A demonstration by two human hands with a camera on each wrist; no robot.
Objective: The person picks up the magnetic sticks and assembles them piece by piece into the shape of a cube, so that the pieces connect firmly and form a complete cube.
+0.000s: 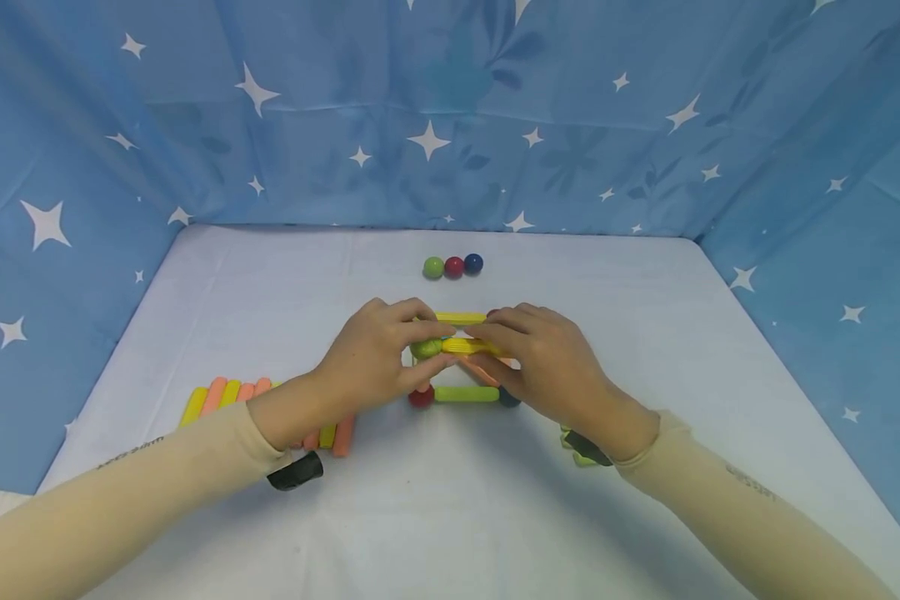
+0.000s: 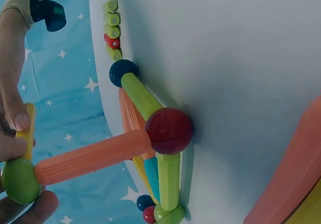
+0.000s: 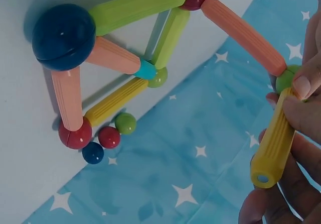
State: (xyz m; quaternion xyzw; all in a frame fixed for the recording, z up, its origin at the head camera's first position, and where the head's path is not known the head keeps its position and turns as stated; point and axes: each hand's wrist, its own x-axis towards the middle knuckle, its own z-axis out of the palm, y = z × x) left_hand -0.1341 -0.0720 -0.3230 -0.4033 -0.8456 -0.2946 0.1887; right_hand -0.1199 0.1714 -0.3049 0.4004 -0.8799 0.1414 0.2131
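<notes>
A frame of plastic sticks and balls stands on the white table (image 1: pixel 450 500), with a red ball (image 1: pixel 421 397), a green stick (image 1: pixel 466 394) and a dark blue ball (image 3: pixel 63 36) along its near side. An orange stick (image 2: pixel 93 156) rises from the red ball (image 2: pixel 169 131) to a green ball (image 2: pixel 20 180). My left hand (image 1: pixel 422 340) pinches that green ball (image 1: pixel 426 348). My right hand (image 1: pixel 487 342) grips a yellow stick (image 3: pixel 273 141), whose end meets the green ball (image 3: pixel 287 78). Both hands hover over the frame's top.
Three loose balls, green, red and blue (image 1: pixel 453 267), lie in a row behind the frame. A pile of spare sticks (image 1: pixel 221 396) lies under my left forearm, and a few more sticks (image 1: pixel 576 447) by my right wrist. Blue starred cloth (image 1: pixel 450 117) walls the table in.
</notes>
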